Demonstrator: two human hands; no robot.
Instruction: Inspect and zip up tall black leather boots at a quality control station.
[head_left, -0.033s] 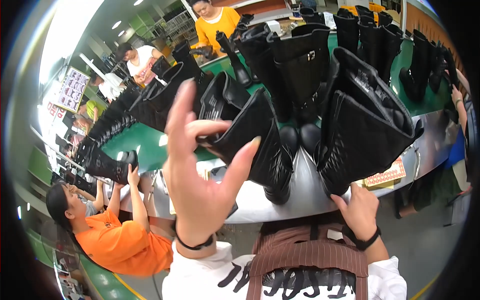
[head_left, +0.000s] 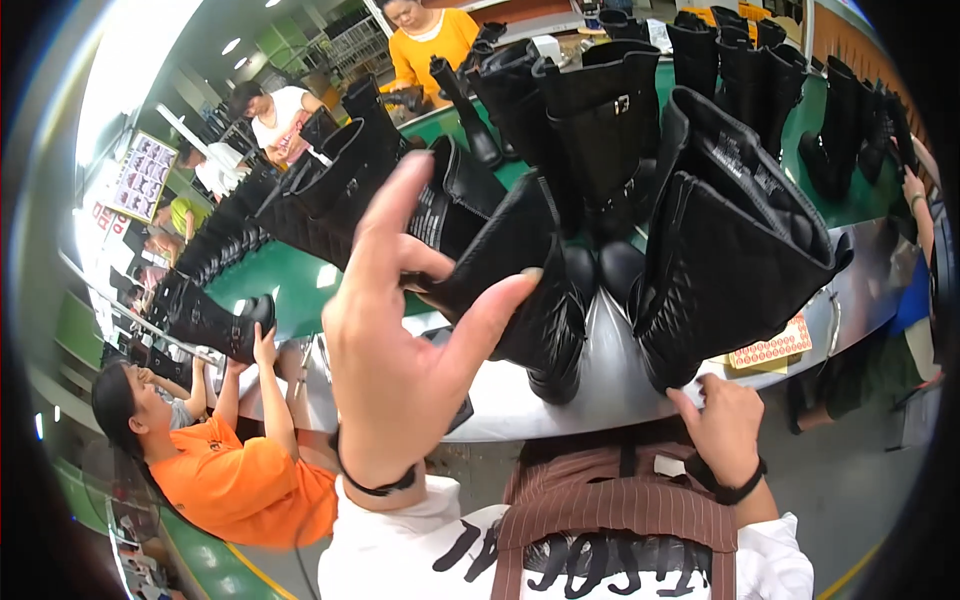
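Note:
Two tall black boots stand before me on the metal table edge: a left boot (head_left: 520, 290) and a right boot (head_left: 730, 250), both with gaping shafts and unzipped-looking edges. My left hand (head_left: 400, 330) is raised in front of the left boot's shaft. Its index finger points up, the thumb is spread toward the shaft, and another finger bends by the boot's rim; whether it touches is unclear. Low by the heel of the right boot is my right hand (head_left: 727, 425), fingers curled and thumb sticking out to the left. Its fingertips are partly hidden.
More black boots (head_left: 600, 130) crowd the green table surface (head_left: 290, 290) beyond. An orange-and-white printed sheet (head_left: 770, 345) lies right of the right boot. At left, a person in orange (head_left: 250, 490) holds up a black boot (head_left: 215, 320). Other people work farther back.
My left hand has shifted right, its thumb and index finger nearer the left boot's shaft. My right hand has dropped slightly at the right boot's heel. The boots look nearly unmoved.

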